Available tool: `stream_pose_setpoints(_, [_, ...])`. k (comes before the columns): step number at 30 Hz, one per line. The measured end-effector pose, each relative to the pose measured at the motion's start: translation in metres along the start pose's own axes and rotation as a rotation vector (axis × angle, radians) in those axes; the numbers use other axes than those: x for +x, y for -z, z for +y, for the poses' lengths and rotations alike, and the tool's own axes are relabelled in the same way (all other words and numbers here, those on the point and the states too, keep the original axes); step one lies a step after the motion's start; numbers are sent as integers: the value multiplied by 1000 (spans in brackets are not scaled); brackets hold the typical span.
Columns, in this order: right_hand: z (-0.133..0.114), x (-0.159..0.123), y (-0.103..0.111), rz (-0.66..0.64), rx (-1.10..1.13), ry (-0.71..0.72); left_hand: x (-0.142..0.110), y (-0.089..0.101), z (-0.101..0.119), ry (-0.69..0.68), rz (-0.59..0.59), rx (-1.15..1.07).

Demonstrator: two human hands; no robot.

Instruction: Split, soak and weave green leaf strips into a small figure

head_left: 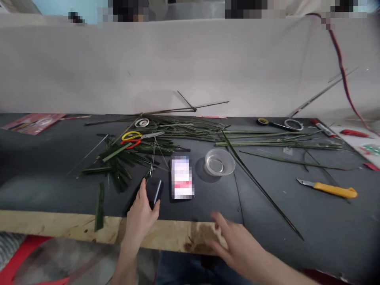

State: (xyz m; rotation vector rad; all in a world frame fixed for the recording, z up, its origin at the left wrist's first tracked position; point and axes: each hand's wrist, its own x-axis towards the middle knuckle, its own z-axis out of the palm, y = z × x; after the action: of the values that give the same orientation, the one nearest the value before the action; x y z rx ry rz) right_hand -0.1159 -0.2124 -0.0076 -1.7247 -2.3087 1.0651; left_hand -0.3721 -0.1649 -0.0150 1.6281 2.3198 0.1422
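My left hand [140,218] grips a black smartphone [154,191] at the near edge of the dark work mat [59,166], its screen hidden. Just right of it, a second phone [182,178] lies flat with a pixelated screen. My right hand [234,247] hovers over the wooden table edge [190,234], fingers spread and holding nothing. Closest to it are a long green palm leaf [255,186] and a glass bowl of water [219,161]. A pile of cut green leaf strips [118,168] lies left of the phones.
Long leaf strips [190,128] spread across the back of the mat, with scissors [132,137] and a tape roll [141,122] among them. A yellow-handled knife [335,190] lies at right. A pale wall [178,67] rises behind the table.
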Motion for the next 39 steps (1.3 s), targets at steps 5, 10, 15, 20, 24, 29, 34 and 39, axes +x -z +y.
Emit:
stream_pose_setpoints(5, [-35, 97, -3, 187, -97, 6, 7, 5, 3, 77, -18, -28])
stream_pose_setpoints(10, [-60, 140, -14, 203, -116, -103, 16, 11, 0, 131, 25, -49])
stream_pose_setpoints(15, [-75, 151, -14, 141, -208, -194, 25, 14, -5, 131, 69, -51])
stream_pose_setpoints(20, [-86, 156, -15, 148, -201, -196, 36, 19, -11, 203, 99, -38])
stream_pose_setpoints(24, [-104, 163, -28, 107, -179, -173, 42, 24, -16, 242, 119, -28])
stream_pose_setpoints(29, [-128, 170, -39, 36, -208, -78, 45, 17, -27, 161, 179, -11])
stream_pose_setpoints(34, [-98, 135, 10, 163, -143, 40, 32, 1, -6, -172, 445, -28])
stream_pose_setpoints(39, [4, 95, 84, 426, -281, -320, -11, 4, 65, -618, 164, -117])
